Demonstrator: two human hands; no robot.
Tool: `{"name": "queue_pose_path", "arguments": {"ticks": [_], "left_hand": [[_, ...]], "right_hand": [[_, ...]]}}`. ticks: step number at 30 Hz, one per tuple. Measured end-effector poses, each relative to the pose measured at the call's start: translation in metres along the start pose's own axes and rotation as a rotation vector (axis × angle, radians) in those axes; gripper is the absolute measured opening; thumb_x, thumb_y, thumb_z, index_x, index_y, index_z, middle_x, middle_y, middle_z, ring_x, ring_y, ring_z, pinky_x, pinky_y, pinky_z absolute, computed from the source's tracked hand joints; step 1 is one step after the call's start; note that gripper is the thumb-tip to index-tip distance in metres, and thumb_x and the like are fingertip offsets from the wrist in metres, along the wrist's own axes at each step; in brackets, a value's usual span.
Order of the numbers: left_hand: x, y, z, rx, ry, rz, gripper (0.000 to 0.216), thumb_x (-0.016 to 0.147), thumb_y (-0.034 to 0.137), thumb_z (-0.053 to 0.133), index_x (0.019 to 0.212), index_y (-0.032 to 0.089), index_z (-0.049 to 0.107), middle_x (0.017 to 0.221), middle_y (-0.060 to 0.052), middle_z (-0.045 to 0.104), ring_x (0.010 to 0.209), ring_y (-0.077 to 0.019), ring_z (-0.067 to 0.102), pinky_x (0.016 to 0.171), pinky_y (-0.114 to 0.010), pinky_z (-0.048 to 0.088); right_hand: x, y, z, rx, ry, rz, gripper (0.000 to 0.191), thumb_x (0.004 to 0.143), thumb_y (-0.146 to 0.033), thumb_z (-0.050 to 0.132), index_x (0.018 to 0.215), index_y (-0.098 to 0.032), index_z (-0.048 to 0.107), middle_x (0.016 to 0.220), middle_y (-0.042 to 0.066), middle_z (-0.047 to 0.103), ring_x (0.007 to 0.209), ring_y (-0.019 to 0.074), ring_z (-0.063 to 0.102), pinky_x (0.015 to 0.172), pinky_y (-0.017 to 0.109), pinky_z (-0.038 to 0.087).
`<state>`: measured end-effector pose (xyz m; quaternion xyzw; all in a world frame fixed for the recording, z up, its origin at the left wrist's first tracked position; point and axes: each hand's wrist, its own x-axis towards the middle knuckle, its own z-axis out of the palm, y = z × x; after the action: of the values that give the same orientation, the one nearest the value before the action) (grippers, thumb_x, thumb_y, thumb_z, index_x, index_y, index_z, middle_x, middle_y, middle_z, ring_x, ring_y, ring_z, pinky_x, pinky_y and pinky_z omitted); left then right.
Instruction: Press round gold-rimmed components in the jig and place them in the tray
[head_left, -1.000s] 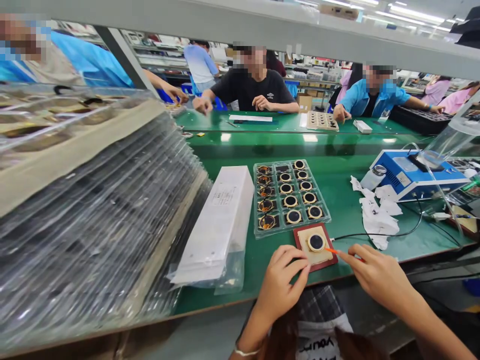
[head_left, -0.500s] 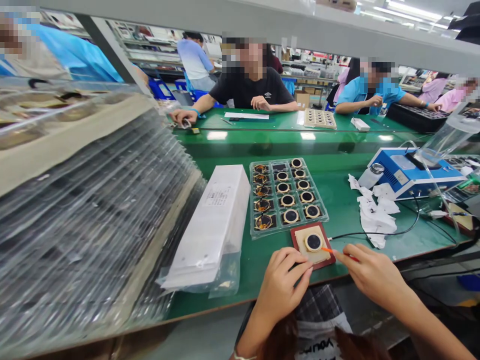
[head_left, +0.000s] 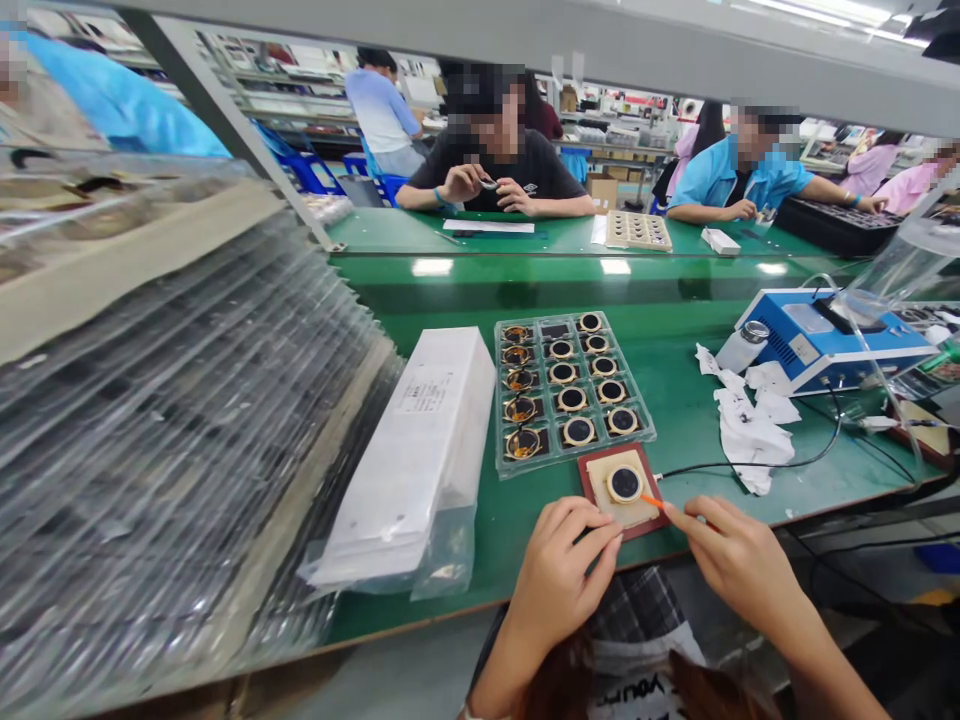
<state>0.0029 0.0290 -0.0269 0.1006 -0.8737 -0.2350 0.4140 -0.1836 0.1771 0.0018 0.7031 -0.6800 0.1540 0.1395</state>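
Note:
A round black watch face in a gold case (head_left: 625,484) lies on a beige square pad with a red-brown border (head_left: 635,531), near the table's front edge. My left hand (head_left: 568,560) is closed at the pad's near left corner, thumb and fingertips on its edge. Between the thumb and fingers of my right hand (head_left: 739,548) is a thin orange stick (head_left: 653,500); its tip meets the lower right rim of the watch case. Just beyond the pad, a clear compartment tray (head_left: 546,462) holds several similar watch parts.
A white box in plastic (head_left: 420,440) lies left of the tray, beside a tall stack of clear trays (head_left: 172,430). At right are crumpled white tissues (head_left: 752,430), a bottle (head_left: 741,350), a blue machine (head_left: 810,340) and a black cable (head_left: 765,466). Co-workers sit across the table.
My hands and the stick stay almost in place at the watch case. The view has shifted slightly. The co-worker opposite has raised both hands, holding a small object.

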Motion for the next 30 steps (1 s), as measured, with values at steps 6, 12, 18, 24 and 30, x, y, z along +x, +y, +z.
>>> {"name": "queue_pose_path", "arguments": {"ticks": [6, 12, 18, 24, 30], "left_hand": [[0.001, 0.001, 0.0, 0.012, -0.005, 0.001, 0.012, 0.09, 0.009, 0.061, 0.098, 0.018, 0.065, 0.09, -0.004, 0.067, 0.091, -0.0196, 0.057, 0.078, -0.035, 0.048], [0.003, 0.0, -0.002, -0.012, 0.022, -0.019, 0.011, 0.09, 0.008, 0.06, 0.093, 0.018, 0.064, 0.086, -0.004, 0.067, 0.088, -0.0185, 0.058, 0.078, -0.034, 0.051], [0.008, 0.0, -0.005, -0.051, 0.037, -0.037, 0.012, 0.089, 0.008, 0.06, 0.083, 0.017, 0.063, 0.077, -0.003, 0.064, 0.084, -0.0166, 0.059, 0.078, -0.031, 0.054], [0.01, 0.002, -0.004, -0.039, 0.04, -0.054, 0.015, 0.09, 0.01, 0.059, 0.078, 0.018, 0.064, 0.074, -0.003, 0.063, 0.082, -0.0166, 0.06, 0.078, -0.031, 0.055], [0.01, 0.001, -0.004, -0.048, 0.036, -0.056, 0.015, 0.089, 0.009, 0.06, 0.076, 0.017, 0.062, 0.073, -0.002, 0.062, 0.083, -0.016, 0.059, 0.078, -0.03, 0.054]], "right_hand": [[-0.005, -0.004, 0.007, 0.032, 0.065, 0.05, 0.034, 0.101, -0.009, 0.035, 0.119, -0.015, 0.063, 0.089, 0.006, 0.065, 0.074, 0.0171, 0.06, 0.066, 0.029, 0.048], [0.004, -0.003, 0.002, -0.02, 0.004, -0.011, 0.035, 0.098, -0.007, 0.038, 0.122, -0.015, 0.062, 0.086, 0.006, 0.064, 0.073, 0.0188, 0.058, 0.059, 0.029, 0.046], [0.007, -0.001, 0.003, -0.026, -0.021, -0.036, 0.034, 0.095, -0.007, 0.042, 0.121, -0.015, 0.062, 0.084, 0.005, 0.063, 0.074, 0.0191, 0.059, 0.056, 0.028, 0.047], [0.0, -0.013, 0.011, 0.029, 0.013, 0.064, 0.038, 0.097, -0.005, 0.037, 0.122, -0.014, 0.063, 0.087, 0.007, 0.064, 0.075, 0.0176, 0.061, 0.062, 0.028, 0.052], [-0.004, -0.021, 0.019, 0.07, 0.049, 0.127, 0.042, 0.096, -0.005, 0.038, 0.13, -0.017, 0.06, 0.091, 0.008, 0.066, 0.077, 0.0174, 0.063, 0.065, 0.027, 0.054]]}}
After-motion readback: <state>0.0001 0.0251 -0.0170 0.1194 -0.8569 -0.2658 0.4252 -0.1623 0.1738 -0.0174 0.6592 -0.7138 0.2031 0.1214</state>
